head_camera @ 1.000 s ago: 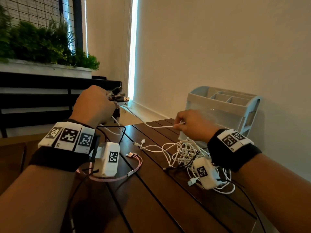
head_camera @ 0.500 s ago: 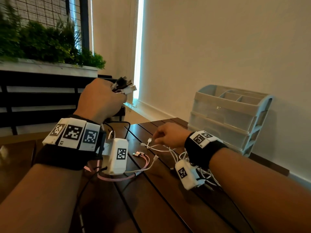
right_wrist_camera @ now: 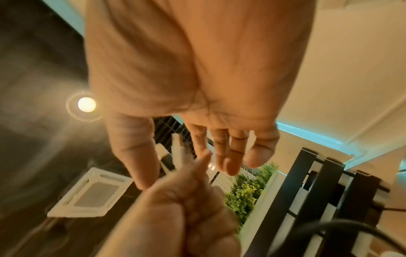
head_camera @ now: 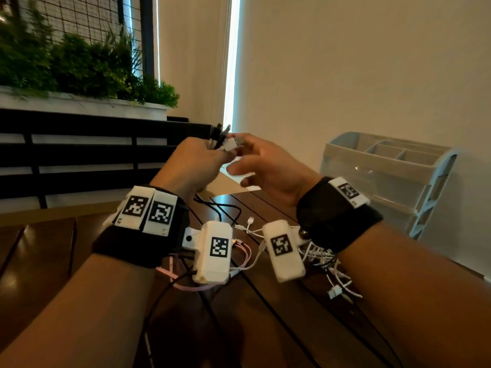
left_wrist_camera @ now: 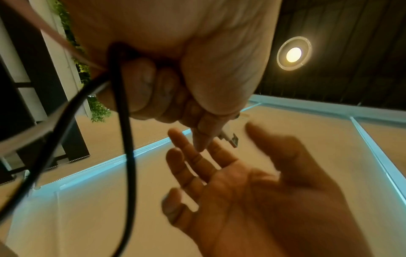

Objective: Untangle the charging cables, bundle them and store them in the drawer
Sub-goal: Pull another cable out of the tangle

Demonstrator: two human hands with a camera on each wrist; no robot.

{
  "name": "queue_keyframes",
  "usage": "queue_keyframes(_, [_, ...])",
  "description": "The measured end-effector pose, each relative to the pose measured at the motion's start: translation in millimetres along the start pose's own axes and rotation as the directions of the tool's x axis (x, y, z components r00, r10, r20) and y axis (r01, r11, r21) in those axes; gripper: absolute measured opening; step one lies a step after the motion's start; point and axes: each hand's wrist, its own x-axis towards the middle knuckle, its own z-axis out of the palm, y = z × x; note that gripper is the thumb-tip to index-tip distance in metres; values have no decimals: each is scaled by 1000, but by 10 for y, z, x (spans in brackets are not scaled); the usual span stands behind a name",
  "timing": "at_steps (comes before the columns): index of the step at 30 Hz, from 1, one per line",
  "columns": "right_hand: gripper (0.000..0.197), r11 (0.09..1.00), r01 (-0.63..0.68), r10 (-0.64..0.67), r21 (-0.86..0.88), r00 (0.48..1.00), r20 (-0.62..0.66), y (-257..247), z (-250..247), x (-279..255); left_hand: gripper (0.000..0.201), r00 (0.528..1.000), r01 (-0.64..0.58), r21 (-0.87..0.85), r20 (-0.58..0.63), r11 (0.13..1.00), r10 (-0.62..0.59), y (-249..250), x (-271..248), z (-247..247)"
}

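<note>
The right hand (head_camera: 265, 166) is motion-blurred in all three views, so whether its fingertips touch the plugs (head_camera: 221, 136) cannot be told. The left hand (head_camera: 191, 166) hides where the cables enter its grip. Both wrist cameras and forearms cover much of the white cable tangle (head_camera: 329, 264) on the tabletop (head_camera: 265, 328).

No words, brands or numbers can be read anywhere. The only signs are black-and-white square coded markers: two side by side on the left wristband (head_camera: 148, 208), one on the right wristband (head_camera: 348, 191), and one each on the white left camera box (head_camera: 214, 252) and the white right camera box (head_camera: 283, 249). Small dark marks sit at the lower edges of the left wristband's tags, perhaps tiny print, but too small to make out. Both wrist views carry no writing.
</note>
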Motion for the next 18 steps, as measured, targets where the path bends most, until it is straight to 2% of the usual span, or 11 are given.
queue_keyframes(1, [40, 999, -37, 36, -13, 999, -4, -51, -17, -11, 24, 1000, -19, 18, 16, 1000, 19, -16, 1, 26])
queue_keyframes(2, [43, 995, -87, 87, -37, 996, -1, -66, -23, -18, 25, 999, -42, 20, 25, 999, 42, -19, -7, 53])
queue_keyframes(5, [86, 986, -163, 164, -45, 986, 11, 13, 0, -42, 28, 987, -150, 44, 72, 988, 147, -45, -26, 166])
queue_keyframes(6, [90, 989, -149, 149, -14, 989, 1, 49, 15, -58, 25, 977, -188, 46, 114, 981, 182, -35, -47, 208])
queue_keyframes(8, [80, 989, -113, 117, 91, 992, -40, 103, 30, -96, 15, 951, -240, 44, 211, 970, 226, -13, -104, 277])
queue_keyframes(12, [37, 986, 36, -17, 164, 993, -115, 96, 33, -183, 22, 913, -304, 6, 287, 953, 290, -40, -112, 348])
queue_keyframes(14, [31, 986, 112, -88, 123, 978, -189, 63, 24, -199, 24, 897, -337, -8, 301, 942, 323, -37, -105, 370])
queue_keyframes(16, [31, 976, 155, -115, 153, 963, -245, 11, -33, -205, 7, 893, -336, -8, 314, 942, 322, -36, -109, 367])
queue_keyframes(18, [36, 968, 182, -129, 175, 953, -275, -58, -144, -239, 14, 910, -274, -24, 318, 962, 267, -44, -112, 335])
